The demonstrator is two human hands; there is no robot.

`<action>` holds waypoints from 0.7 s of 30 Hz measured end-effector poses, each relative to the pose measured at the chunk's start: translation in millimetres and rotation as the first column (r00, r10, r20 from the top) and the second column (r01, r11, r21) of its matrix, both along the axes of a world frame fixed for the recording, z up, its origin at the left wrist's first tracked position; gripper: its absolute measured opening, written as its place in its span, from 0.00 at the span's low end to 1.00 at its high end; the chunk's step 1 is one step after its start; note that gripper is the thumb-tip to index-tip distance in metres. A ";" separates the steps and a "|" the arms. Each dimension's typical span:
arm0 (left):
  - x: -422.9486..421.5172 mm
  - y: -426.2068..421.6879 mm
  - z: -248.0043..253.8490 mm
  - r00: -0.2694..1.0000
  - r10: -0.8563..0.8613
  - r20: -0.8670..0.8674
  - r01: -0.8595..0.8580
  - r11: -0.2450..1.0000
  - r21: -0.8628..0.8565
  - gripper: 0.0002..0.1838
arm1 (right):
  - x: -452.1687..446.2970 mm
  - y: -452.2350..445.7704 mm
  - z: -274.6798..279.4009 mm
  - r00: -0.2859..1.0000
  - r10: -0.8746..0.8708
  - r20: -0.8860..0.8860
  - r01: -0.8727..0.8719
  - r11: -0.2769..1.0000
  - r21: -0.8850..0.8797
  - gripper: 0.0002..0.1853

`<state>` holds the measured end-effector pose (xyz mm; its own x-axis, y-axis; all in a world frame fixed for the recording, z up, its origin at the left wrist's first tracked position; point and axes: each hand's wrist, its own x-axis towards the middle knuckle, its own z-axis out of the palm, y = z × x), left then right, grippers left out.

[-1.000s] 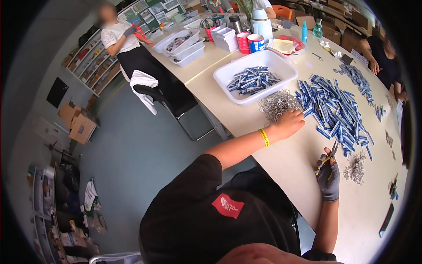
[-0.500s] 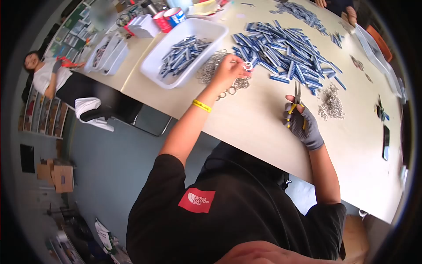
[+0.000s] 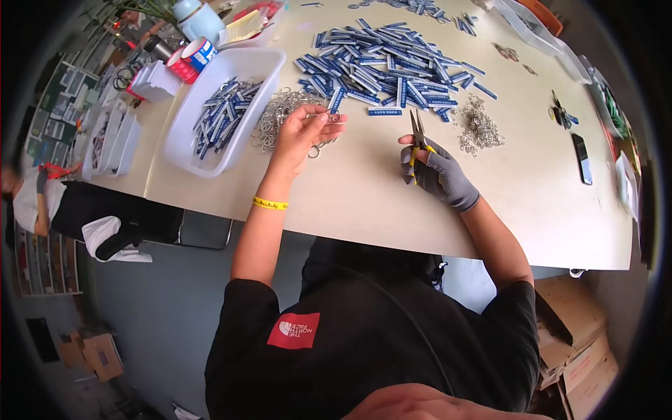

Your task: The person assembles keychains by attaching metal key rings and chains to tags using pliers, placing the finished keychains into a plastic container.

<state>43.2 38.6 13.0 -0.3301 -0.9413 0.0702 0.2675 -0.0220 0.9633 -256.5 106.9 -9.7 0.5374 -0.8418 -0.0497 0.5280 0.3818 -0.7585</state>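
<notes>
My left hand (image 3: pixel 299 137), bare with a yellow wristband, pinches a metal key ring (image 3: pixel 334 118) between thumb and fingers. Right at these fingertips is a blue-and-white tag (image 3: pixel 337 99); whether it hangs on the ring or only lies behind it I cannot tell. My right hand (image 3: pixel 441 173), in a grey fingerless glove, is closed around needle-nose pliers (image 3: pixel 418 129) with yellow handles, jaws pointing away from me. Loose key rings (image 3: pixel 278 115) lie beside my left hand. Beyond both hands spreads a big pile of blue tags (image 3: pixel 392 66).
A white plastic tub (image 3: pixel 227 164) of tags with rings stands at the left. Right of the pliers lies a heap of small metal links (image 3: pixel 479 127). Farther right are a phone (image 3: pixel 582 159) and another tool (image 3: pixel 559 112). A person (image 3: pixel 31 203) is at far left.
The camera view has turned, so the table appears shifted. My left fingers, earlier holding up a ring away from the tags, now have a tag at their tips. The pliers stay in my right hand.
</notes>
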 end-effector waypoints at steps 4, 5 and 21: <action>-27.7 20.3 0.3 0.994 -0.080 -0.076 0.080 0.997 -0.006 0.07 | 20.9 -0.7 15.5 0.835 -0.272 -0.478 0.139 0.945 -0.296 0.18; -34.5 25.3 -1.5 0.993 -0.093 -0.077 0.092 0.995 -0.024 0.06 | 27.3 -0.5 20.9 0.835 -0.278 -0.475 0.146 0.944 -0.296 0.17; -36.0 51.0 -13.1 0.750 0.103 0.654 0.178 0.920 -0.349 0.10 | 49.0 -2.5 4.1 0.511 -0.517 -0.686 -0.064 0.774 -0.630 0.09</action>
<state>7.2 89.7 -0.1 -0.4595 -0.8738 0.1594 -0.4175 0.3709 0.8295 -207.4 104.3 -5.6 0.2862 -0.9473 0.1438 -0.4043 -0.2554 -0.8782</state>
